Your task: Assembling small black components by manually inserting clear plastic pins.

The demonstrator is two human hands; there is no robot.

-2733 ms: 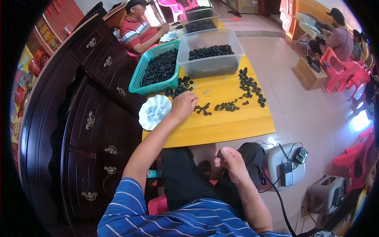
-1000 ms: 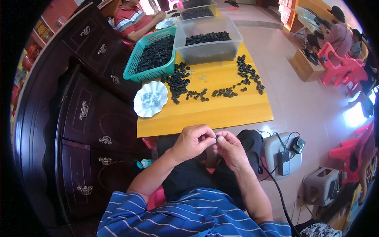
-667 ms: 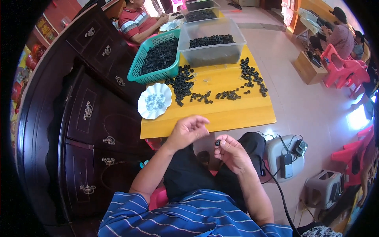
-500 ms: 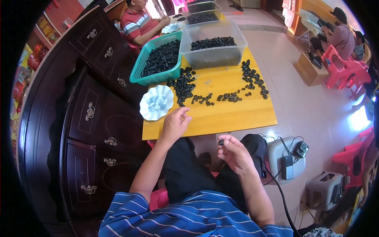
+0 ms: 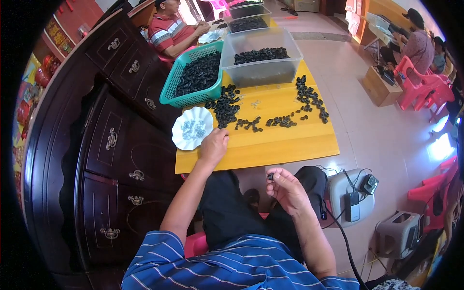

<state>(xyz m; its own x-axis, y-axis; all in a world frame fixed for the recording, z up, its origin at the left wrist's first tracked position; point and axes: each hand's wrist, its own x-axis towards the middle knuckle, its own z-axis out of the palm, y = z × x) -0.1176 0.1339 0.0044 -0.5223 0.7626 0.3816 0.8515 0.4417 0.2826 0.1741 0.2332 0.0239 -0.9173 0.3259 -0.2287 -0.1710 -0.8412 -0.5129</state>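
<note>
The right hand (image 5: 288,188) pinches a small black piece (image 5: 270,177). Ahead-left of that grip, the left hand (image 5: 214,145) curls over the yellow table (image 5: 280,147); whether it grips anything, I cannot tell. Left of it sits a white dish (image 5: 179,138); beyond lie loose black pieces (image 5: 226,107) and a green basket (image 5: 194,97). Far left, a wall panel (image 5: 60,37) bears gold characters.

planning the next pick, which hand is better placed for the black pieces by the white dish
Probably the left hand: it is close to those black pieces. The right hand is farther off, pinching a black part.
</note>
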